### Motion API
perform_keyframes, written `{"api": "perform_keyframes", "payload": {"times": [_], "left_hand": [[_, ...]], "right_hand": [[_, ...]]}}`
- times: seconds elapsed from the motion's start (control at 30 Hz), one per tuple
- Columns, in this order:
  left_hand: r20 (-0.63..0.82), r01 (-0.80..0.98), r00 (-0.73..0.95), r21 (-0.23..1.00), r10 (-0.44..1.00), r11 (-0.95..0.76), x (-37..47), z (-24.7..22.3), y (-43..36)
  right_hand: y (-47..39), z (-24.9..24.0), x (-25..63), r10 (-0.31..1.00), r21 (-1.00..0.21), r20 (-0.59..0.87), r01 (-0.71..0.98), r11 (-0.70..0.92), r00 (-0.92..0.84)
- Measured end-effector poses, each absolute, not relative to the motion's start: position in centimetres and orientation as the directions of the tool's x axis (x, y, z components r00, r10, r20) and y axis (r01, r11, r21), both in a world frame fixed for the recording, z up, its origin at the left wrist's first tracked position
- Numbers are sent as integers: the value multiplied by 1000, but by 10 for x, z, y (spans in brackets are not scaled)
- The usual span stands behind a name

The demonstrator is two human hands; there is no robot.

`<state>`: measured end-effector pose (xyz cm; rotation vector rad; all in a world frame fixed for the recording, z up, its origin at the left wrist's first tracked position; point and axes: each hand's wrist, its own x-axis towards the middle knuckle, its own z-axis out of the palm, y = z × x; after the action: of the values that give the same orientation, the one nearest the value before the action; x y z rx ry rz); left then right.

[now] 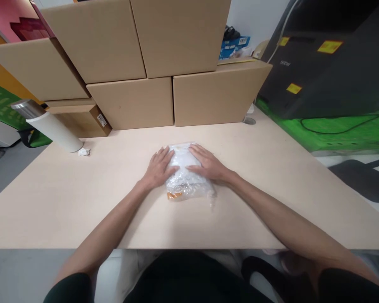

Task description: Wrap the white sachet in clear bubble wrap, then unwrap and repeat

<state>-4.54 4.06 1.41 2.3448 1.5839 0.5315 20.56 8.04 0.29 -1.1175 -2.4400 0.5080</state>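
On the pale wooden table lies a white package in clear bubble wrap (187, 179), with a strip of orange at its lower left corner. What is inside the wrap cannot be made out. My left hand (158, 168) rests flat on the left edge of the package, fingers spread. From the other side my right hand (210, 164) lies over the right edge, its fingers stretched out and the thumb reaching toward the middle. Loose bubble wrap sticks out at the near side and near right corner.
Stacked cardboard boxes (131, 105) line the table's far edge. A white bottle with a steel cap (55, 128) stands at the left beside a crumpled tissue (84, 152). To the right, beyond the table (255, 168), is a large dark machine (322, 80) on a green base.
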Motion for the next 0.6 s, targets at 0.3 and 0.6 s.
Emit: {"api": "perform_keyframes", "payload": {"times": [0.3, 0.6], "left_hand": [[-133, 802, 501, 442, 855, -401, -59, 30, 42], [-101, 827, 461, 409, 881, -386, -53, 24, 39]], "right_hand": [[87, 13, 224, 644, -510, -48, 573, 641, -763], [78, 4, 223, 671, -509, 1, 578, 638, -741]]}}
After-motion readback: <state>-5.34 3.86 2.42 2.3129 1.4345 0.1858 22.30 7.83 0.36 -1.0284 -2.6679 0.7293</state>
